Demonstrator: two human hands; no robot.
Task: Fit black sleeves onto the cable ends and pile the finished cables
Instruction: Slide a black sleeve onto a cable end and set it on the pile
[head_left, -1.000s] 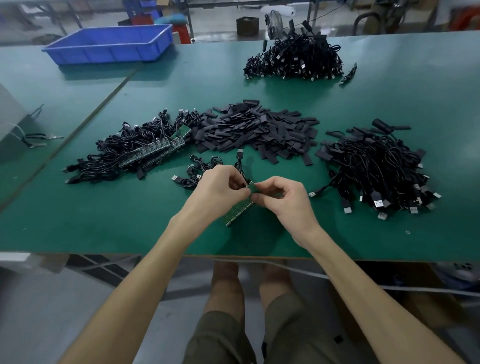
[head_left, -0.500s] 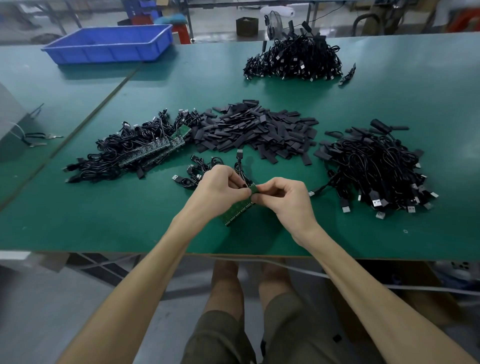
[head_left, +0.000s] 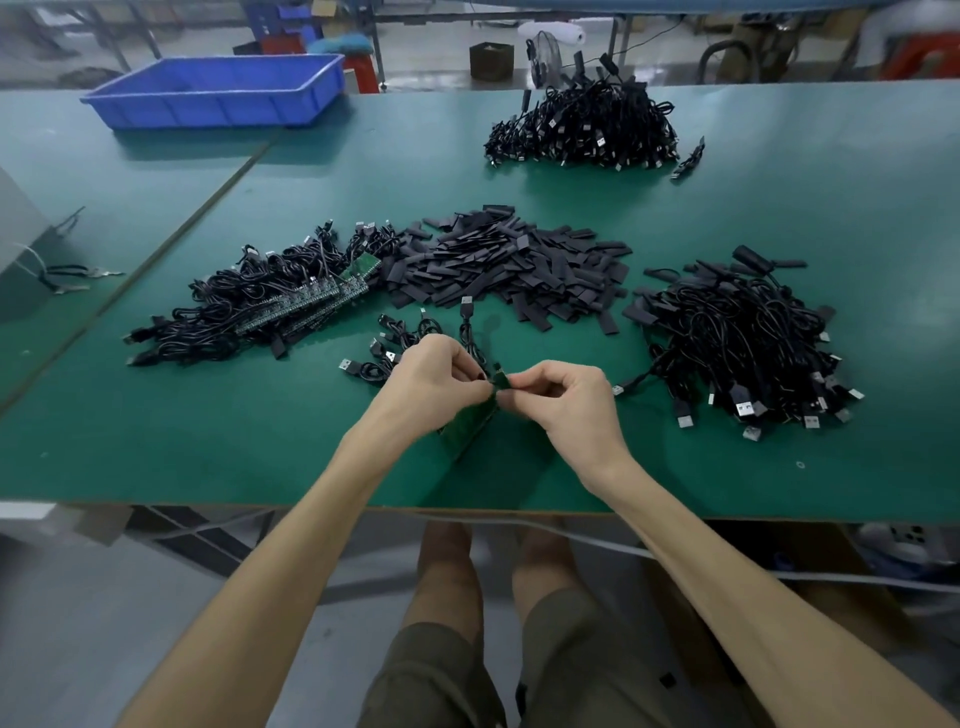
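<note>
My left hand (head_left: 434, 382) and my right hand (head_left: 569, 405) meet over the near middle of the green table (head_left: 779, 197). Both pinch the top end of a green circuit-board strip (head_left: 467, 421) that slants down to the left under my left hand. Several black cables (head_left: 400, 345) hang from the strip and lie just behind my hands. A heap of flat black sleeves (head_left: 509, 265) lies beyond them. A pile of sleeved cables (head_left: 737, 332) sits to the right. More cables on board strips (head_left: 270, 306) lie to the left.
Another cable pile (head_left: 582, 130) sits at the far middle of the table. A blue plastic bin (head_left: 218, 93) stands at the far left. A grey box with loose wires (head_left: 62, 273) sits at the left edge. The table's front edge runs just below my wrists.
My hands have stayed in the same place, still working on the strip's top end. My fingers have shifted slightly.
</note>
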